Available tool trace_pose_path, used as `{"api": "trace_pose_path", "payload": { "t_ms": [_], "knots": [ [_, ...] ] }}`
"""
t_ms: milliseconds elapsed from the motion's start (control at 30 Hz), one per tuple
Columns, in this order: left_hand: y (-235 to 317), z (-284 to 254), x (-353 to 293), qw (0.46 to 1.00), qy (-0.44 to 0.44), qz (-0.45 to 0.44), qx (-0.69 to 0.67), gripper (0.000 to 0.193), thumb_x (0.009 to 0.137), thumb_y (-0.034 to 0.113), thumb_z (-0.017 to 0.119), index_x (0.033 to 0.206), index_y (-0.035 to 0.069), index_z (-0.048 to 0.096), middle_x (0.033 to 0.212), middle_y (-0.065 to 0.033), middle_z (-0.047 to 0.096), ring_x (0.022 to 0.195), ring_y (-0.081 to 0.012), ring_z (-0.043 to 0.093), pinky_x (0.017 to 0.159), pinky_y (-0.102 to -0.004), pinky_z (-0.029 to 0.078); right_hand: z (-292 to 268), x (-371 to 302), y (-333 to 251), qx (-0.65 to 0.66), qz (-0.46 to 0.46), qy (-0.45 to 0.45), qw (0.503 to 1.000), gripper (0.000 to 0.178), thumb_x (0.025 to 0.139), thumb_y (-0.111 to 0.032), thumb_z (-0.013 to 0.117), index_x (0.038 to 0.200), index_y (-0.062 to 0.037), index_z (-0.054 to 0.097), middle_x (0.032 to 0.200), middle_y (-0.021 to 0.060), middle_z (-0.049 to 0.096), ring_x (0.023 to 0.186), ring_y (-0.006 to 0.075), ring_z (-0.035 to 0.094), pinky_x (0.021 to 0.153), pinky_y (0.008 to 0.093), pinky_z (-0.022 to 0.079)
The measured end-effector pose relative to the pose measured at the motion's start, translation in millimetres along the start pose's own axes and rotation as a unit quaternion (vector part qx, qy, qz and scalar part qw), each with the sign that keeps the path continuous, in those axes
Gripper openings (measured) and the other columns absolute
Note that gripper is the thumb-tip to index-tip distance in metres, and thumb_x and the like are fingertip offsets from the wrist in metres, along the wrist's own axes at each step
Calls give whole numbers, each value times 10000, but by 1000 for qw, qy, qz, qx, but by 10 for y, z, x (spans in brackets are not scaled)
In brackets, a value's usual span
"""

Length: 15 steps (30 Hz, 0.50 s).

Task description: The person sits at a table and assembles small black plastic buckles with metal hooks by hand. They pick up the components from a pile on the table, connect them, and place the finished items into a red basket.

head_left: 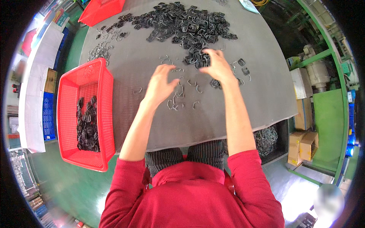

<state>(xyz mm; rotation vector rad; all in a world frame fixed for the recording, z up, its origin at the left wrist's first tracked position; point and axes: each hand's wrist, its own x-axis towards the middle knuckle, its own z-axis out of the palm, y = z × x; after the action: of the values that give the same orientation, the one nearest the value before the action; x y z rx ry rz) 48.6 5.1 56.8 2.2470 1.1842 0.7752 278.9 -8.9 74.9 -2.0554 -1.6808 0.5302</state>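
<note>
My right hand (219, 67) reaches over a small cluster of black plastic buckles (193, 58). Its thumb and fingers are spread, with buckles in the gap between them; no firm grip shows. My left hand (159, 84) hovers over the grey table (140, 114), thumb apart from the curved fingers, nothing visible in it. Bent silver wire pieces (178, 92) lie scattered between my hands. Farther back spreads a large heap of black buckles (201, 24) mixed with wire pieces. A few loose buckles (245, 71) rest right of my right hand.
At the table's left edge stands a red perforated basket (109, 125) holding black buckles (88, 127). Behind it lies a pile of silver wire pieces (100, 52). Another red basket (100, 13) is at the far left. A bin of metal pieces (266, 140) sits below the right edge, near cardboard boxes (295, 146).
</note>
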Motion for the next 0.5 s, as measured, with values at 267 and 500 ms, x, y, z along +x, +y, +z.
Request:
{"api": "trace_pose_path", "payload": {
  "t_ms": [267, 500],
  "knots": [
    [12, 944, 1219, 988, -110, -39, 103, 593, 661, 119, 687, 1220, 89, 489, 1190, -202, 511, 1084, -349, 520, 939, -405, 417, 174, 631, 597, -38, -19, -59, 997, 867, 526, -141, 839, 1300, -174, 448, 1260, 146, 441, 1170, 327, 448, 954, 415, 432],
    [-70, 682, 736, 896, -187, -165, -368, 344, 797, 144, 647, 1107, 28, 554, 977, -81, 629, 925, -174, 603, 754, -306, 489, 143, 243, 564, 402, 10, -168, 900, 255, 795, -87, 630, 1049, -73, 611, 878, -18, 618, 742, 50, 549, 605, 196, 432]
  ]
}}
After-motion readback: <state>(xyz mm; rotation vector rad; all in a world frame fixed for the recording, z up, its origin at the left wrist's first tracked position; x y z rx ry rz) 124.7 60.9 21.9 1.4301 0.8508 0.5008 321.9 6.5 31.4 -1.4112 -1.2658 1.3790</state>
